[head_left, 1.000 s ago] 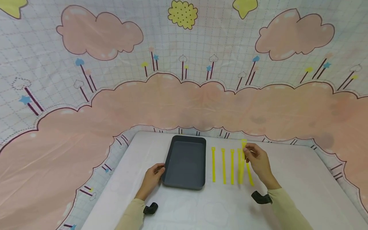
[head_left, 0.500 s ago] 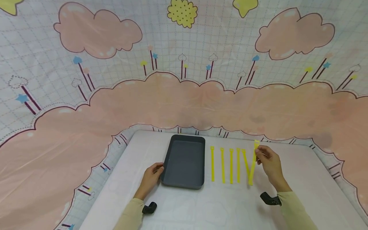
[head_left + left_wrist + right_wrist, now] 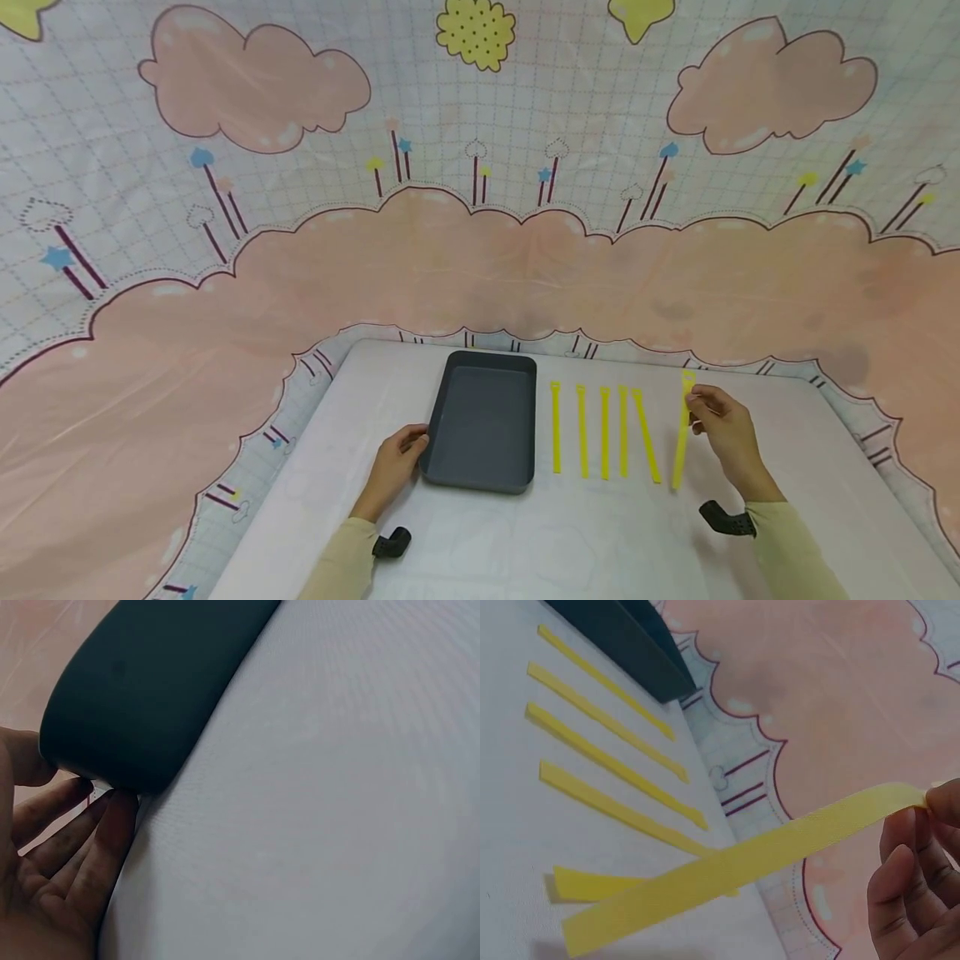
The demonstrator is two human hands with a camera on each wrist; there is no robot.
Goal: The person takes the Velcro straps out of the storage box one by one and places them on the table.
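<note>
Yellow velcro cable ties, each with a slotted head, are in the head view. My right hand (image 3: pixel 726 425) pinches one cable tie (image 3: pixel 682 442) near its slotted head; its tail hangs down toward the table. In the right wrist view this cable tie (image 3: pixel 727 862) stretches from the fingertips at the right to its free end at lower left. Several other ties (image 3: pixel 605 433) lie side by side on the table, the rightmost slanted. My left hand (image 3: pixel 393 467) holds the dark grey rectangular tray (image 3: pixel 480 429) at its near left edge, thumb and fingertips against the wall (image 3: pixel 127 720).
A white table (image 3: pixel 585 542) bears everything. Behind it hangs a cloth (image 3: pixel 525 275) printed with pink clouds, which also shows along the table's sides. Black wrist mounts (image 3: pixel 726 518) sit on both forearms.
My right hand has moved right with the pinched cable tie, away from the row, uncovering the slanted tie beside it. The left hand and tray have stayed in place.
</note>
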